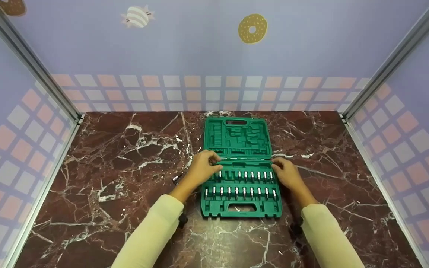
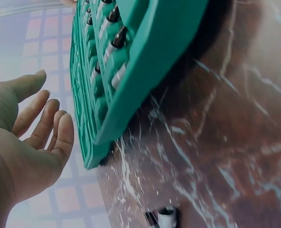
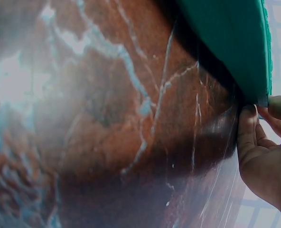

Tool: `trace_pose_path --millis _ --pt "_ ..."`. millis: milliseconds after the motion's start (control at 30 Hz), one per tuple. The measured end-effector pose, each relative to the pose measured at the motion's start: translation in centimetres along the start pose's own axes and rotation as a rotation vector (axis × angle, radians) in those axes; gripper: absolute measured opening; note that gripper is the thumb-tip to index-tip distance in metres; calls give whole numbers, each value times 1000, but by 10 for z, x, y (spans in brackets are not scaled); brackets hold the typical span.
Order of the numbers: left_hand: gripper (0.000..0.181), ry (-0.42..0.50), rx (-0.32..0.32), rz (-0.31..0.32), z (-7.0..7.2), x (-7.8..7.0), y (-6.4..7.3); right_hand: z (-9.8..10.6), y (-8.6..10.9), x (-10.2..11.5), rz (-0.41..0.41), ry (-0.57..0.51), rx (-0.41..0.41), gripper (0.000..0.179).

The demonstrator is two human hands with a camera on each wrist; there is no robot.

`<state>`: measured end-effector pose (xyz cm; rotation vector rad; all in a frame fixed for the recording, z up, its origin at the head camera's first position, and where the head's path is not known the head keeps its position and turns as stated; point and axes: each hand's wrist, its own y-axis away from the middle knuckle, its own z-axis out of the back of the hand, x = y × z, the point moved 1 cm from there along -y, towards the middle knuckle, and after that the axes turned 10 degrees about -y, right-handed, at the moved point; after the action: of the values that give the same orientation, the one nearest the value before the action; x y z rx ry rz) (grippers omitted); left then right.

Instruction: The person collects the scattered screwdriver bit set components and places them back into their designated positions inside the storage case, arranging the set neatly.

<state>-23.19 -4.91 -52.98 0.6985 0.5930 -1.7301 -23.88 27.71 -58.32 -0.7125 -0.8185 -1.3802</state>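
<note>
A green plastic socket-bit case (image 1: 241,208) lies unfolded on the marbled table, its lid (image 1: 237,134) laid back toward the wall. Two rows of metal bit sockets (image 1: 244,191) stand in the near half; the upper row has a gap toward the left. My left hand (image 1: 201,167) hovers over the case's left side near the hinge. Its fingers are loosely bent with nothing between them, as the left wrist view shows. At the right edge by the hinge, my right hand (image 1: 287,173) pinches the case's rim between thumb and fingers (image 3: 247,126).
A small metal socket with a dark part (image 2: 166,217) lies on the table (image 1: 106,178) left of the case, partly behind my left forearm. Patterned panels (image 1: 210,93) enclose the table at the back and both sides.
</note>
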Motion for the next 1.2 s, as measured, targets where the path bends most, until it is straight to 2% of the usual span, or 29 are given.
trace_pose_path --millis 200,500,767,967,1200 --pt "22 2 -31 2 11 12 7 -1 -1 -2 17 0 -5 26" --pt "22 18 -86 45 26 32 14 -1 -1 -4 4 -17 -8 27" --pt "22 -19 -129 51 42 51 22 -2 -1 -3 11 -2 -17 26" --pt "24 -59 -118 57 53 64 30 -1 -1 -3 -12 3 1 27" --pt "25 -77 -113 106 57 81 39 -1 -1 -2 -14 15 5 27"
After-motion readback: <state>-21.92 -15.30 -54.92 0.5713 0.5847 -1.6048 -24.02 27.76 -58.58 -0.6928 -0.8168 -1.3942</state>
